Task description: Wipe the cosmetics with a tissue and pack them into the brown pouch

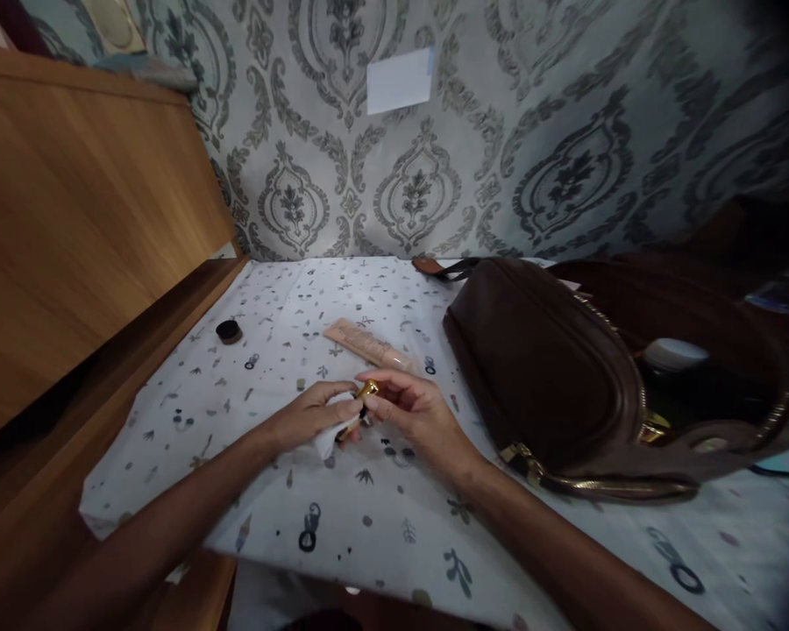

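Above the cloth near the front of the table, my left hand and my right hand meet. Between them is a small tube with a shiny gold end and a dark part; it resembles a lipstick, but the fingers hide much of it. My right thumb and fingers pinch the gold end. White tissue is bunched in my closed left hand, against the lower part of the tube. Just behind the hands, a beige squeeze tube lies on the cloth. Farther left sits a small round black cap.
A dark brown bag stands unzipped on the right, with a white round lid inside. Patterned white cloth covers the table. A wooden cabinet rises at left, and a papered wall closes off the back.
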Motion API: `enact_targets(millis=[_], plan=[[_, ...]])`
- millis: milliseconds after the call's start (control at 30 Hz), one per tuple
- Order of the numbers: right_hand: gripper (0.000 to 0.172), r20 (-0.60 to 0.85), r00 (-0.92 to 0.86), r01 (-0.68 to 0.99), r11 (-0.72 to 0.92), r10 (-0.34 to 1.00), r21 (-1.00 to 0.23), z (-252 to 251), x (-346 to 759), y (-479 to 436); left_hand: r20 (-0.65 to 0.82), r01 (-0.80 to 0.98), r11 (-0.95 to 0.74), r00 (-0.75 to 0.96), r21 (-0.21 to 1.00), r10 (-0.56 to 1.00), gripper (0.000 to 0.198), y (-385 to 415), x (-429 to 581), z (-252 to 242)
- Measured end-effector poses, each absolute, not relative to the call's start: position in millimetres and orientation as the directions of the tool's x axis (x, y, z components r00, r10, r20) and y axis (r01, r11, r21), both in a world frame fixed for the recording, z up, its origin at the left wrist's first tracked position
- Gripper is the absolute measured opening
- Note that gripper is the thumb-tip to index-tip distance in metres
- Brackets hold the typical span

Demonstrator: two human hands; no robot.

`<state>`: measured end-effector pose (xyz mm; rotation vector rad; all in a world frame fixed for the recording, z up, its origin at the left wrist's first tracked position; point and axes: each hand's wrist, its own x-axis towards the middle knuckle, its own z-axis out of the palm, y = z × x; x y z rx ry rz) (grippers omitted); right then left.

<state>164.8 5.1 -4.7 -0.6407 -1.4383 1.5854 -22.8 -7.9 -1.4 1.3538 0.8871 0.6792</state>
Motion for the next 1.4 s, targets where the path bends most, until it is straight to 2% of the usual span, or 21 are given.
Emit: enact_targets(millis=[167, 400, 600, 767, 867, 1067, 1133, 1200, 1300, 1400], plan=[[0.038, 0.136, -0.351, -0.281, 0.034, 0.926, -0.959, -9.7, 161.2, 5.0, -0.064, 0.02, 0.061, 0.403, 0.998, 0.913, 0.048, -7.5, -13.4, -3.2], [0.028, 0.136, -0.456, -0.086, 0.108, 0.88, -0.99, -19.0, 150.4, -7.1, 0.099, 0.21, -0.128, 0.145, 0.969, 0.984, 0.056, -9.3, -4.1, -5.6], [0.029, 0.133, -0.485, -0.004, 0.15, 0.864, -0.989, -26.1, 149.7, -11.1, 0.144, 0.255, -0.166, 0.101, 0.953, 0.984, 0.055, -13.7, -4.0, -6.3], [0.034, 0.114, -0.536, -0.161, 0.031, 0.836, -0.986, -26.0, 146.8, -8.0, 0.059, 0.168, -0.08, 0.124, 0.983, 0.991, 0.058, -10.1, -6.3, -7.6], [0.037, 0.124, -0.538, -0.21, 0.009, 0.834, -0.978, -23.1, 145.8, -7.0, 0.055, 0.139, -0.057, 0.021, 0.989, 0.998, 0.06, -6.0, -7.2, -6.7], [0.039, 0.101, -0.496, -0.197, 0.001, 0.863, -0.98, -23.0, 145.4, -5.7, 0.121, 0.121, -0.099, -0.188, 0.988, 0.975, 0.055, -4.1, -6.8, -5.7], [0.038, 0.104, -0.481, -0.192, 0.012, 0.871, -0.981, -24.3, 145.6, -4.6, 0.105, 0.066, -0.097, -0.142, 0.993, 0.984, 0.053, -6.0, -7.4, -5.9], [0.034, 0.114, -0.471, -0.161, 0.042, 0.875, -0.986, -24.1, 146.7, -3.7, 0.1, 0.045, -0.101, 0.011, 0.994, 0.995, 0.052, -8.8, -8.2, -6.0], [0.024, 0.148, -0.473, -0.111, 0.108, 0.869, -0.988, -20.4, 149.6, -4.0, 0.078, 0.078, -0.099, 0.241, 0.992, 0.967, 0.066, -13.7, -8.0, -5.9], [0.015, 0.175, -0.481, -0.078, 0.157, 0.859, -0.985, -16.5, 151.3, -5.2, 0.093, 0.135, -0.131, 0.258, 0.982, 0.962, 0.056, -16.9, -5.7, -5.4]])
